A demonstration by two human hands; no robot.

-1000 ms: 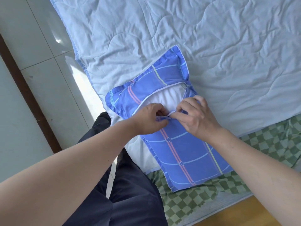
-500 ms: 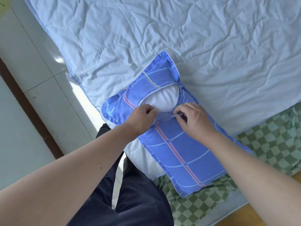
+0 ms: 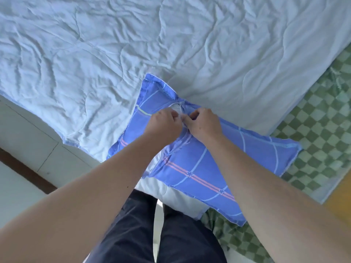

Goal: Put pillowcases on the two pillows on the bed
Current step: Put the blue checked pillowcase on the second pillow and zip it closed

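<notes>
A pillow in a blue pillowcase (image 3: 205, 168) with pink and pale stripes lies on the bed's near edge. A small gap in the case's opening shows a sliver of the white pillow (image 3: 175, 107) inside. My left hand (image 3: 164, 123) pinches the left edge of that opening. My right hand (image 3: 204, 123) pinches the right edge, and the two hands almost touch. A second white pillow (image 3: 171, 194) peeks out from under the blue one, above my legs.
A wrinkled pale-blue quilt (image 3: 171, 44) covers most of the bed. A green checkered sheet (image 3: 319, 130) shows at the right. Pale floor tiles (image 3: 28, 133) and a dark skirting strip lie at the left. My dark trousers (image 3: 152, 234) stand against the bed.
Both hands have travelled up along the opening, drawing its edges together. The exposed white pillow has shrunk from a wide patch to a sliver. The camera has shifted over the bed.
</notes>
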